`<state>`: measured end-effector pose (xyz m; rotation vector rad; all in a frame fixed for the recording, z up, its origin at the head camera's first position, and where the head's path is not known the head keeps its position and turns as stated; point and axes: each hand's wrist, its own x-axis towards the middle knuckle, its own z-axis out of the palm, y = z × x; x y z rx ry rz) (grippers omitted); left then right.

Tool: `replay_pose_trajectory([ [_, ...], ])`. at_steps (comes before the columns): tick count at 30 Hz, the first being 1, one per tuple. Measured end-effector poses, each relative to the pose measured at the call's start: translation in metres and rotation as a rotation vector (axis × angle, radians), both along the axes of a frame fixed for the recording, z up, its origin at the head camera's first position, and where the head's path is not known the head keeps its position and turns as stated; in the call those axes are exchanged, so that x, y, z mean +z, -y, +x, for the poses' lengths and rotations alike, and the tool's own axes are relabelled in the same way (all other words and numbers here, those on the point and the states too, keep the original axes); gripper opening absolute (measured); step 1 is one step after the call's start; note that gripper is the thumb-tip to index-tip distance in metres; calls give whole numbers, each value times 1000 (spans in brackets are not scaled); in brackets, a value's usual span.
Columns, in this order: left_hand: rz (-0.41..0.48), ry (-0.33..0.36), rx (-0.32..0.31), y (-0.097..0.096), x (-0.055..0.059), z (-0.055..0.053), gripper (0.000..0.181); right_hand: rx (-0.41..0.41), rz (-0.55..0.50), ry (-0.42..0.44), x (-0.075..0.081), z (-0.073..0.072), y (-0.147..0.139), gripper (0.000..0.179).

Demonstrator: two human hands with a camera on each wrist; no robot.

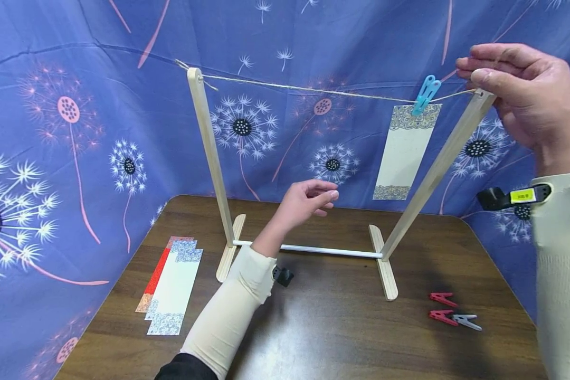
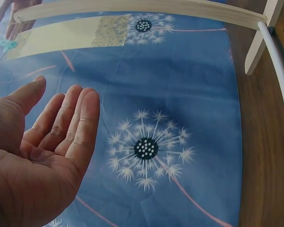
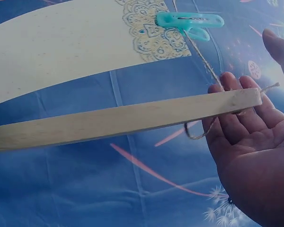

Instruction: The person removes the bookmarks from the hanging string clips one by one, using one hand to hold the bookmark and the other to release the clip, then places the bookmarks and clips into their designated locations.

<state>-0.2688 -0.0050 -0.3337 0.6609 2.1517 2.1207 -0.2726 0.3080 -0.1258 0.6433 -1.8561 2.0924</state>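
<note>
A turquoise clothespin [image 1: 426,96] clips a cream paper strip with patterned ends [image 1: 402,153] to a twine line [image 1: 304,88] strung between two wooden posts. My right hand [image 1: 529,92] is at the top of the right post [image 1: 437,171]. In the right wrist view, its fingers [image 3: 236,125] lie extended behind the post's end, touching or very near it, with the thumb held away. Between the posts, in front of the blue cloth, my left hand [image 1: 306,203] hovers with nothing in it. Its palm and loosely bent fingers [image 2: 83,125] show in the left wrist view.
A white rod [image 1: 332,250] joins the stand's wooden feet. Left on the brown table [image 1: 342,327] lie a red strip [image 1: 158,272] and overlapping blue-patterned strips [image 1: 176,287]. At right lie two red clothespins [image 1: 442,316] and a grey clothespin [image 1: 466,321].
</note>
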Motion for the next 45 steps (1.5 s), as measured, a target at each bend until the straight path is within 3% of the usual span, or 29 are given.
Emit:
replay_pose_trajectory([
  [12, 67, 31, -20, -26, -1, -12, 25, 11, 167, 98, 17, -10, 11, 42],
  [19, 200, 5, 38, -48, -3, -15, 23, 25, 218, 108, 22, -12, 14, 45],
  [30, 208, -13, 74, -85, -4, -18, 28, -132, 541, 73, 22, -15, 10, 46],
  [38, 219, -15, 72, -98, -15, -23, 31, -143, 574, 121, 22, -19, 6, 46],
  [45, 259, -5, 61, -99, -23, -22, 29, -123, 608, 157, 21, -24, 6, 48],
])
